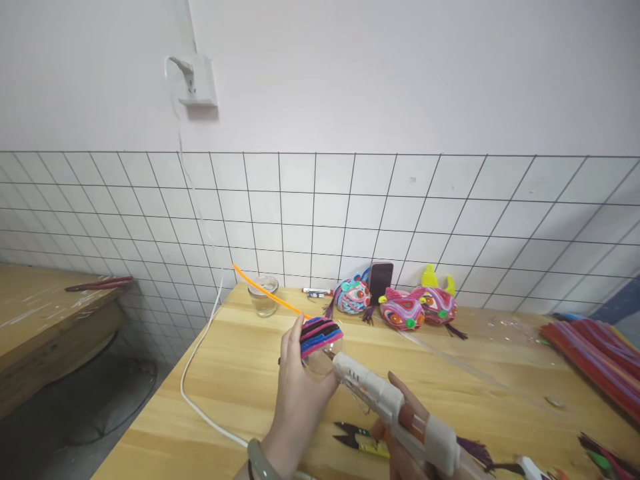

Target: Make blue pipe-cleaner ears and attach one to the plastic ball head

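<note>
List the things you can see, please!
wall: one, white, back
tables: two, tan, middle and left
socket: one, white, wall
cord: one, white, left
tool: one, red, left table
glass: one, clear, back left
toys: three, multicoloured, back
pens: about two, mixed, left of toys
phone: one, dark, behind toys
strip bundle: one, mostly red, right
small bits: several, mixed, front right
ball: one, striped and clear, middle
strip: one, orange, left of ball
glue gun: one, white, tip by ball
scissors: one, black-yellow, beside glue gun
bracelet: one, greyish, front
left hand: one, bare, around ball
right hand: one, bare, around glue gun
</note>
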### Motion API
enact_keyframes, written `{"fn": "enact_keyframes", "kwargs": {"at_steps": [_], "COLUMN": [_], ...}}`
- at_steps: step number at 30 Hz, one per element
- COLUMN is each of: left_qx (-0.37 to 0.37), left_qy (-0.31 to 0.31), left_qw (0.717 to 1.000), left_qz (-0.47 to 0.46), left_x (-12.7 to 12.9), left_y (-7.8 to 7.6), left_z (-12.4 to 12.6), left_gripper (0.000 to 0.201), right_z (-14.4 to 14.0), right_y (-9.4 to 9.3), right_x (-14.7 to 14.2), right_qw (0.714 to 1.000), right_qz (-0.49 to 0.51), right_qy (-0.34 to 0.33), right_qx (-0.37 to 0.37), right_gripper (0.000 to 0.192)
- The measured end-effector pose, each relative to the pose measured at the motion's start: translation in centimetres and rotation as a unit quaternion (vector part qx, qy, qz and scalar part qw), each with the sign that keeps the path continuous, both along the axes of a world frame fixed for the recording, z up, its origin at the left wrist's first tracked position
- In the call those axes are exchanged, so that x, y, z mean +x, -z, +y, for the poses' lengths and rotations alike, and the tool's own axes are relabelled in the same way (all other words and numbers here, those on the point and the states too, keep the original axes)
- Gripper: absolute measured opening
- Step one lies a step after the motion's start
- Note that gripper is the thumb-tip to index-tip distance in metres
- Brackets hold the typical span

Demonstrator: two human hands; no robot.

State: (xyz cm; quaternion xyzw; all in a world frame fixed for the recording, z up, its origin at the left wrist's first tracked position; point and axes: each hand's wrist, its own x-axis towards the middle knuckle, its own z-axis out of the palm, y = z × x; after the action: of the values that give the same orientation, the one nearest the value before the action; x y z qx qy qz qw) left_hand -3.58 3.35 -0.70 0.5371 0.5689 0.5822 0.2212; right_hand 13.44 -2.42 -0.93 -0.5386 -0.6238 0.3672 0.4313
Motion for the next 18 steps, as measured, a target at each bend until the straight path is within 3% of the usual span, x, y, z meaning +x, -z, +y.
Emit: {"fn": "enact_keyframes", "kwargs": {"at_steps": [11, 18], "left_qx": [-0.009, -0.003], "left_qy": [0.02, -0.006], "left_qw": [1.0, 1.0], "left_qz": [-0.016, 0.006], "left_x": [-0.11, 0.24], "left_y": [0.22, -0.03], "left_z": [0.05, 0.02], "left_gripper": [0.078, 0.075], "right_z": [0.39, 0.64], "right_y": [-0.49, -0.14], "right_x": [-0.17, 0.02], "right_qw": [0.993, 0.988], "right_qz": [0.088, 0.095], "right_qy": [-0.025, -0.031], "right_qx": [-0.076, -0.118], "right_gripper": [0.06, 0.061]}}
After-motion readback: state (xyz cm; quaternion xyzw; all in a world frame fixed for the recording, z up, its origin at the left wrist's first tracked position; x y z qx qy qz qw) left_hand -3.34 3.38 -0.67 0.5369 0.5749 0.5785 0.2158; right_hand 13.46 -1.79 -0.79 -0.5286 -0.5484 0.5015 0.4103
